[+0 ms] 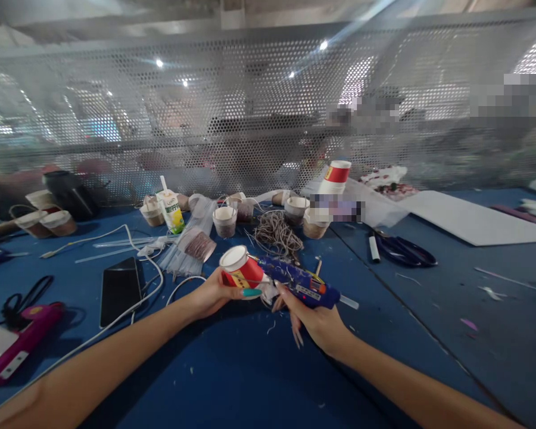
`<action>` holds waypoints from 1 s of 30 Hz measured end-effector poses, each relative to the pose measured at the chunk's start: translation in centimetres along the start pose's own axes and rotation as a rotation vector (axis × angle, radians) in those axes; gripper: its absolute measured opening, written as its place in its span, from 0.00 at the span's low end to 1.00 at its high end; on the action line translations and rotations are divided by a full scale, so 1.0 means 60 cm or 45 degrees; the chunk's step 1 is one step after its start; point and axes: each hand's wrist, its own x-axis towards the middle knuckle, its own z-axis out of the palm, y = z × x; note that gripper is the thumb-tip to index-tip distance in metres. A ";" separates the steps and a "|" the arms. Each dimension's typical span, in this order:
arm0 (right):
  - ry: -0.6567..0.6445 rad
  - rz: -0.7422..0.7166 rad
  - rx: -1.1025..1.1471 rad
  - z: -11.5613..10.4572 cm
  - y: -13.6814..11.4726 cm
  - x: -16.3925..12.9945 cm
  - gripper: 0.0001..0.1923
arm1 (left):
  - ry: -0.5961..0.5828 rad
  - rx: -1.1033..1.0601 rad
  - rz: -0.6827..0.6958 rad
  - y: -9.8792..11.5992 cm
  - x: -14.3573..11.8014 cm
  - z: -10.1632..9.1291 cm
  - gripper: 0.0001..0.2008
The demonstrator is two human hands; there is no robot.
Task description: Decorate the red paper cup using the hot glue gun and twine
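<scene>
Head view: the left hand (214,293) wraps a red paper cup (241,269), held on its side just above the blue table (232,381), thumb across the wall, rim turned up and left. The right hand (315,319) grips a blue glue gun (301,283), fingers loosely curled round the handle, nozzle pointing at the cup's base end; whether it touches the cup cannot be told. The cup looks light and thin-walled, likely to dent if squeezed, so a soft hold round the middle suits it; the glue gun looks stiff and light, best taken by the handle, away from the tip. Count: one cup in hand, one stack of red and white cups (335,177) further back, about six small filled cups along the back of the table, one tangle of twine (277,233), one juice carton (171,210), one black phone (120,289), one pair of scissors (404,250), one marker (374,247), one pink glue gun (20,339) at far left. A perforated metal screen (268,113) stands behind the table.
</scene>
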 end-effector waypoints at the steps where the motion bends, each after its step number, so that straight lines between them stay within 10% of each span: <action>1: 0.012 0.021 0.002 0.000 0.000 0.000 0.28 | -0.005 0.009 0.000 0.000 0.000 0.000 0.25; 30: -0.031 0.085 0.075 -0.001 -0.001 -0.003 0.29 | -0.027 0.153 -0.032 -0.003 -0.002 0.002 0.25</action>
